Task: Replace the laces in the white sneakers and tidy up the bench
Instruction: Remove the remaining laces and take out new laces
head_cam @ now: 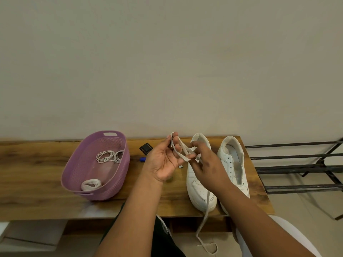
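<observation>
Flat white shoelace (182, 153): looped round the curled fingers of the left hand (164, 161) and pinched by the right hand (204, 165) above the tabletop (37, 169), its tail hanging past the front edge. Two unlaced white sneakers (199, 184) stand at the right end; purple basket (121, 179) with coiled laces (109, 156) sits left of centre.

I see two unlaced white sneakers (215, 173) at the bench's (37, 164) right end, and a flat white lace (203, 221) trailing over its front edge.
</observation>
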